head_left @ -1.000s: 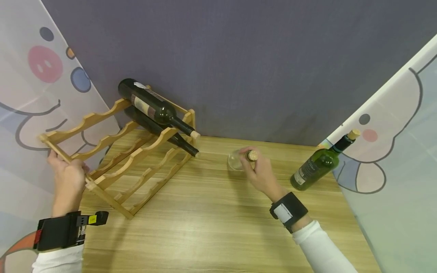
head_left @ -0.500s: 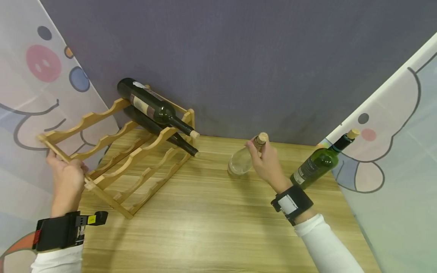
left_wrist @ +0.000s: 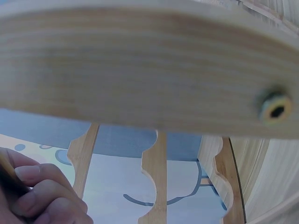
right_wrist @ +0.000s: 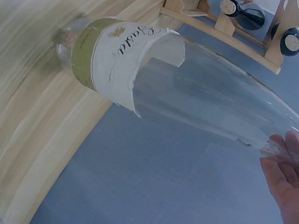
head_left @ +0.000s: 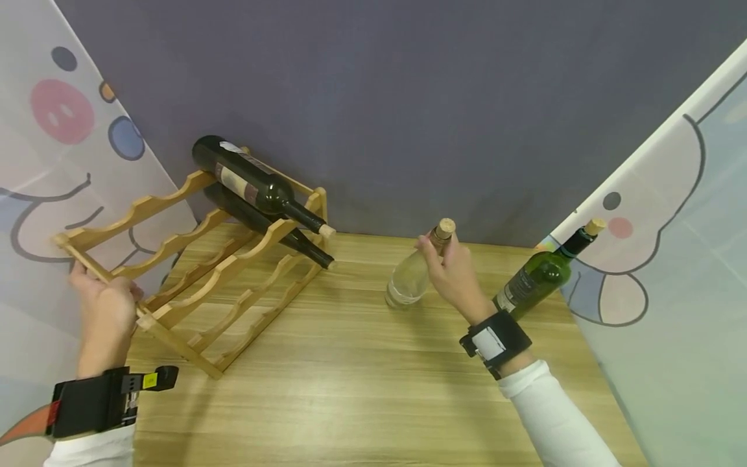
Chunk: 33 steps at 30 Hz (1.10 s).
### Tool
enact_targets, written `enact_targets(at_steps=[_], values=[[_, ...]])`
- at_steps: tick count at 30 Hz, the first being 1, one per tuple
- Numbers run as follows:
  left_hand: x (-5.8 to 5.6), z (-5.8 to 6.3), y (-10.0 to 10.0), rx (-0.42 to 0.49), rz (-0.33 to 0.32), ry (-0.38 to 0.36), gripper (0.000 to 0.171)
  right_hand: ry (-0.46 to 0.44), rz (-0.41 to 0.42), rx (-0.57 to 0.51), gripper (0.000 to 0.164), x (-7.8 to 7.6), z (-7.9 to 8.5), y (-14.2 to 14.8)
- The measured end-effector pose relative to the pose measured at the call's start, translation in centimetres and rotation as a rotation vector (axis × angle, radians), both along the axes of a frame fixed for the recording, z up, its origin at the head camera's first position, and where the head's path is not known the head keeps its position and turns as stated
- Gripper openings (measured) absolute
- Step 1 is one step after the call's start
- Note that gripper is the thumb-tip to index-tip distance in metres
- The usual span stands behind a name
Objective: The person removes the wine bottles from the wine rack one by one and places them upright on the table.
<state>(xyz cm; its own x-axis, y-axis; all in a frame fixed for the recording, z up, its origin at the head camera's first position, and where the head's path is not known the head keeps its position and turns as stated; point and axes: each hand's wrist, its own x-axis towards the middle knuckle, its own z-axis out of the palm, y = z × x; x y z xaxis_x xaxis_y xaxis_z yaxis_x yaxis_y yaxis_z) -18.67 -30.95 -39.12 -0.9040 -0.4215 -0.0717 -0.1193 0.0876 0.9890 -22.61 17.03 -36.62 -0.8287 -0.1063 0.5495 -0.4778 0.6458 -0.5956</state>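
Note:
In the head view my left hand (head_left: 107, 308) grips the left end bar of a wooden wine rack (head_left: 169, 314). The left wrist view shows its fingers (left_wrist: 51, 191) curled, behind a broad wooden beam. My right hand (head_left: 458, 279) holds a clear glass bottle (head_left: 408, 279) by its corked neck. That bottle leans, base toward the rack. A torn white and olive label (right_wrist: 119, 56) shows in the right wrist view. Whether its base touches the table cannot be told. Two dark wine bottles lie at the rack's far end, one (head_left: 233, 178) above the other (head_left: 309, 250), corks toward me.
A green corked wine bottle (head_left: 533, 279) stands at the right, its base partly behind my right wrist. The wood-grain table (head_left: 327, 376) ends at a grey back wall (head_left: 397, 117). Printed panels (head_left: 659, 311) close both sides.
My right hand has raised the clear bottle's neck toward the back wall, and more of the bottle's body shows. My left hand keeps its grip on the rack. The head view has shifted slightly.

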Motion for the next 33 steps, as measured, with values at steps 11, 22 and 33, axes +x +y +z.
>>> enact_targets(at_steps=[11,22,33], values=[[0.2,-0.2,-0.3,-0.015,-0.001,0.014,0.079,-0.053,-0.048,-0.025,0.026,-0.1,0.5,-0.2],[0.0,-0.3,-0.1,-0.036,-0.003,-0.008,0.079,-0.051,-0.047,-0.01,0.02,-0.1,0.4,-0.4],[0.0,-0.2,-0.2,0.005,-0.012,0.002,0.08,-0.132,0.02,-0.537,0.006,-1.0,-0.4,-2.0]])
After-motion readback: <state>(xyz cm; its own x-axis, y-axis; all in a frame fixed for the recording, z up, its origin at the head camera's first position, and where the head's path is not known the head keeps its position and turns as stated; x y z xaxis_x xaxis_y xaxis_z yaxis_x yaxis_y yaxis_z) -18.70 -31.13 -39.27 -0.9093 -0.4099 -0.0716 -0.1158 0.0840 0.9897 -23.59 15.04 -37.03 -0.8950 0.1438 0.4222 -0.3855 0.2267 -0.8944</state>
